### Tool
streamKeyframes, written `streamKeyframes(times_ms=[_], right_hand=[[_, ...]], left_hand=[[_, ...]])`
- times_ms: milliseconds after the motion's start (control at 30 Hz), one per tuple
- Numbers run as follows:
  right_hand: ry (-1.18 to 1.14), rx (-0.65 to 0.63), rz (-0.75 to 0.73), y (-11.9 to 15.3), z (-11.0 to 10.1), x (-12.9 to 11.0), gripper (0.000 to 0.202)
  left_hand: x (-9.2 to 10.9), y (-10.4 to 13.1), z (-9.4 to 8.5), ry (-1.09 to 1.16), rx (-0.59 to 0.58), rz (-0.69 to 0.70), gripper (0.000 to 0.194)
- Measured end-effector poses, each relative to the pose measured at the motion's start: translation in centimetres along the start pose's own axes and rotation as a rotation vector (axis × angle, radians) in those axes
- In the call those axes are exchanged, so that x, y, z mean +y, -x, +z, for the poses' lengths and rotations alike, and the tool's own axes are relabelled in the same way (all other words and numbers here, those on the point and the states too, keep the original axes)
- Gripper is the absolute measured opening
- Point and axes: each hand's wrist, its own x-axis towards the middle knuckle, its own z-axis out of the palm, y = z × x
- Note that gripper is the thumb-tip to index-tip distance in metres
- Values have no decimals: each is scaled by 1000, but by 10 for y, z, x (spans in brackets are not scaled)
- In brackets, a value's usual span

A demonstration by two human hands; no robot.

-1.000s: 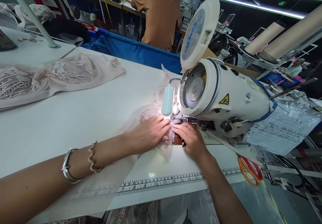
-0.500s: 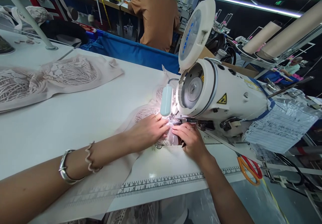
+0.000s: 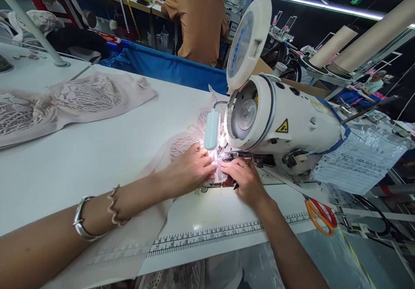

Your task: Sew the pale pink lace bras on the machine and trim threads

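Observation:
A pale pink lace bra piece (image 3: 183, 146) lies under the needle area of a white sewing machine (image 3: 292, 111), lit by a small lamp (image 3: 211, 130). My left hand (image 3: 189, 170) rests on the lace left of the presser foot, its fingers stretched out and flat. On the other side my right hand (image 3: 244, 178) has thumb and forefinger closed at the fabric's near edge, close to the foot. Its other fingers curl under, and a dark pointed tip shows below them; what it belongs to is hidden. The needle itself is lost in glare.
Another lace bra piece (image 3: 87, 96) lies on the white table at left. A printed ruler (image 3: 201, 237) runs along the front edge. Orange-and-red-handled scissors (image 3: 320, 217) lie at right, below a handwritten sheet (image 3: 359, 163). A co-worker (image 3: 197, 23) sits beyond the blue fabric bin (image 3: 168, 70).
The lace has slid slightly away from me under the foot, baring more of the brown plate in front. Both hands stay nearly in place; the whole view has shifted a little left.

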Motion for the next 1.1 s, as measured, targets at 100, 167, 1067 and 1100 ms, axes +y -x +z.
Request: streamKeyframes(times_ms=[100,167,1067,1100], right_hand=[[10,23,-10,1,2,1,31],[9,36,-19,1,3,1,30],[21,-194,207,5,0,4,60],[31,-206,218,5,0,3,61]], left_hand=[[3,-1,-1,-25,-21,-44,25],[6,-1,0,-11,-23,-23,26],[-9,6,13,106,-46,-32,43],[-11,6,14,112,-57,-42,42]])
